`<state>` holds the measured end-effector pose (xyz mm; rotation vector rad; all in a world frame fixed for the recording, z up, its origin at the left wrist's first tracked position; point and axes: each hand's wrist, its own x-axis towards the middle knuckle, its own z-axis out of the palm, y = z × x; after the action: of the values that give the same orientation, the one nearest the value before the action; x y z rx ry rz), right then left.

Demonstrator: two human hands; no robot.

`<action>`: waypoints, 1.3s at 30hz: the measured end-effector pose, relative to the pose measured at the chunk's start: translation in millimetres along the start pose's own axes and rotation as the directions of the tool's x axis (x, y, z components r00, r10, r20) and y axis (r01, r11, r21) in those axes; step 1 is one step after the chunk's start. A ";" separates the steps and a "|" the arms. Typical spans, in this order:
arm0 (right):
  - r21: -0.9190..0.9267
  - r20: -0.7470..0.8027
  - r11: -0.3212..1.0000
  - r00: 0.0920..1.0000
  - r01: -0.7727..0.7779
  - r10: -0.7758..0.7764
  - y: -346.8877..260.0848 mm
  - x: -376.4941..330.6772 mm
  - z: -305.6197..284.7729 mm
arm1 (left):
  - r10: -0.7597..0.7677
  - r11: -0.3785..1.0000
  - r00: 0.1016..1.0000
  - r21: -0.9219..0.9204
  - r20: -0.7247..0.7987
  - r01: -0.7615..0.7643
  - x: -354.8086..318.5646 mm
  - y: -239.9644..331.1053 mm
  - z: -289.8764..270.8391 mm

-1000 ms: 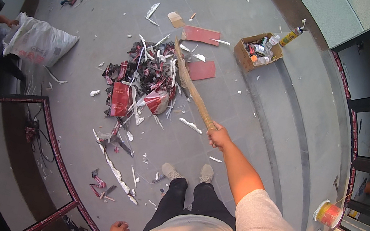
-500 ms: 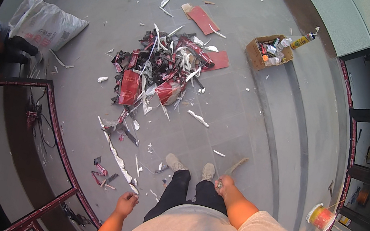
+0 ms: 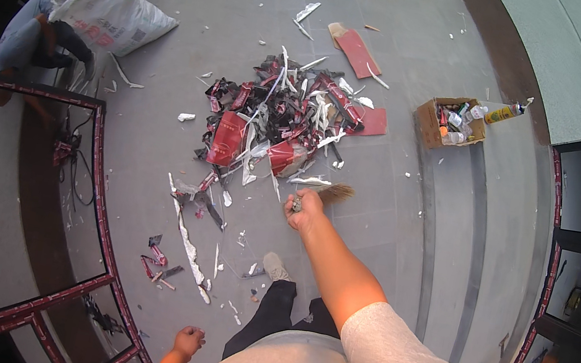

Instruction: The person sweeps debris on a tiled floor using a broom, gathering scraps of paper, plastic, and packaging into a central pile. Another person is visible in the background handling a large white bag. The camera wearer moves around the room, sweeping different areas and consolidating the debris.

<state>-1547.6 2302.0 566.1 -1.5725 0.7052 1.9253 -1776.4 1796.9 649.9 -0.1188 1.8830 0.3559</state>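
Note:
My right hand (image 3: 304,209) is wrapped round the handle of a hand broom, out in front of me. Past the hand the tan bristles of the broom (image 3: 337,193) fan out over the floor, beside a white foam strip (image 3: 308,181). Just beyond lies a heap of scraps (image 3: 288,113): black and dark red wrapping, white foam strips and red sheet pieces. Low at my left side hangs my left hand (image 3: 189,340), its fingers curled in loosely with nothing visible in them.
A cardboard box (image 3: 431,130) of bottles and tubes stands right, a spray can (image 3: 505,113) beside it. Far left, a person (image 3: 39,40) crouches by a white sack (image 3: 113,18). A dark red-edged frame (image 3: 98,179) stands left. A long foam strip (image 3: 188,241) lies near my feet.
My right hand has swung forward and left with the broom, from beside my foot to near the heap. The view has shifted. My left hand stays low at my side.

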 end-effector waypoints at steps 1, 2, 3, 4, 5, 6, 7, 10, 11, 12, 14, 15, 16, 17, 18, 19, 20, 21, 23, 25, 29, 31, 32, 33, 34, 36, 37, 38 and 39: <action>0.002 0.035 1.000 0.999 -0.012 0.012 -4.1 2.0 15.0 | -0.013 1.000 1.000 -0.009 -0.008 0.013 -7.6 3.9 6.9; -0.015 0.071 1.000 0.997 0.005 -0.004 -9.3 5.5 30.2 | -0.006 1.000 1.000 0.013 -0.010 0.006 -11.9 9.1 12.7; -0.031 0.107 0.999 0.994 0.022 -0.019 -14.8 8.7 45.9 | 0.002 0.999 1.000 0.033 -0.012 -0.001 -15.9 14.2 19.0; -0.046 0.145 0.998 0.989 0.037 -0.030 -21.4 12.6 62.5 | 0.009 0.998 1.000 0.055 -0.018 -0.008 -19.9 22.3 24.2; -0.032 0.172 0.999 0.985 0.030 -0.024 -30.4 15.0 81.5 | 0.026 1.000 0.999 -0.004 -0.027 -0.026 -25.8 33.9 30.7; -0.020 0.198 1.000 0.980 0.021 -0.017 -41.4 17.6 102.2 | 0.043 0.997 0.998 -0.063 -0.037 -0.045 -32.8 46.3 38.8; -0.009 0.221 1.000 0.975 0.005 -0.003 -50.7 20.4 122.8 | 0.053 0.991 0.997 -0.123 -0.053 -0.059 -40.7 56.4 46.3; -0.029 0.212 1.000 0.977 -0.002 0.008 -86.2 23.0 186.4 | 0.074 0.976 0.986 -0.194 -0.151 -0.103 -56.0 76.7 72.4; -0.062 0.252 0.998 0.967 -0.020 0.035 -104.6 28.7 207.7 | 0.064 0.967 0.981 -0.230 -0.185 -0.107 -61.0 85.5 86.6; -0.061 0.286 0.998 0.958 0.006 0.012 -125.4 33.9 230.0 | 0.054 0.958 0.974 -0.264 -0.219 -0.112 -66.9 94.1 100.6; -0.086 0.338 0.996 0.941 0.031 0.000 -156.3 35.9 266.7 | -0.016 0.948 0.970 -0.313 -0.241 -0.062 -86.7 96.0 130.3; -0.110 0.370 0.993 0.929 0.043 0.001 -170.2 32.9 282.4 | -0.058 0.943 0.973 -0.331 -0.225 -0.021 -96.8 94.5 153.8; -0.116 0.361 0.993 0.932 0.018 0.025 -184.1 32.2 297.3 | -0.082 0.936 0.974 -0.351 -0.209 0.004 -100.5 98.1 180.6; -0.217 0.410 0.976 0.910 0.029 0.064 -204.0 37.8 307.1 | -0.077 0.960 0.985 -0.279 -0.154 0.031 -106.8 103.1 204.3; -0.274 0.428 0.958 0.903 0.090 0.038 -222.4 42.5 311.9 | -0.074 0.978 0.992 -0.201 -0.099 0.053 -112.3 108.3 226.3; -0.334 0.442 0.931 0.897 0.145 0.019 -232.7 43.0 312.2 | -0.015 0.994 0.996 -0.112 -0.091 0.004 -119.9 119.4 246.1; -0.400 0.432 0.902 0.901 0.165 0.027 -243.4 42.2 310.1 | 0.041 0.999 0.996 -0.027 -0.075 -0.043 -129.4 132.5 266.1; -0.463 0.423 0.867 0.905 0.184 0.034 -253.7 40.7 305.9 | 0.095 0.994 0.994 0.060 -0.054 -0.092 -137.3 145.1 278.1; -0.569 0.407 0.789 0.913 0.230 0.026 -274.1 35.0 285.8 | 0.064 0.998 0.996 -0.012 -0.057 -0.065 -153.7 177.9 291.0; -0.663 0.409 0.708 0.910 0.243 0.071 -274.9 19.1 254.9 | 0.060 0.992 0.995 -0.108 -0.075 -0.067 -160.6 190.3 301.3; -0.868 0.253 0.482 0.943 0.124 0.214 -240.4 -30.6 138.6 | 0.049 0.954 0.987 -0.285 -0.152 -0.091 -163.0 169.0 305.9; -0.935 0.171 0.349 0.939 0.059 0.299 -215.4 -56.0 57.5 | 0.031 0.910 0.983 -0.402 -0.182 -0.103 -160.4 139.5 305.9; -0.966 0.110 0.258 0.930 0.017 0.351 -203.1 -69.0 18.8 | 0.057 0.907 0.977 -0.399 -0.205 -0.136 -160.1 123.8 307.0; -0.987 0.040 0.160 0.936 -0.018 0.351 -189.2 -82.8 -16.4 | 0.083 0.907 0.970 -0.386 -0.227 -0.168 -163.7 107.6 307.6; -0.996 -0.057 0.040 0.925 -0.077 0.376 -176.1 -82.7 -54.0 | 0.069 0.896 0.970 -0.413 -0.235 -0.164 -168.7 84.7 311.1; -0.971 -0.184 -0.215 0.893 -0.101 0.411 -130.5 -105.4 -98.0 | 0.062 0.874 0.970 -0.456 -0.237 -0.168 -176.2 34.7 321.2; -0.937 -0.249 -0.332 0.871 -0.106 0.425 -108.8 -109.6 -119.0 | 0.033 0.874 0.964 -0.461 -0.264 -0.156 -181.7 1.0 328.9; -0.893 -0.311 -0.436 0.851 -0.109 0.424 -86.2 -103.8 -141.4 | 0.012 0.875 0.957 -0.460 -0.288 -0.149 -186.4 -32.9 336.4; -0.838 -0.373 -0.535 0.829 -0.109 0.416 -60.5 -91.6 -166.9 | -0.011 0.876 0.950 -0.461 -0.313 -0.142 -194.5 -68.1 344.9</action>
<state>-1374.3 2220.5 623.2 -1.8429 -1.6800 3.4531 -1381.0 1818.6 717.4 -0.4689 2.0713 0.8955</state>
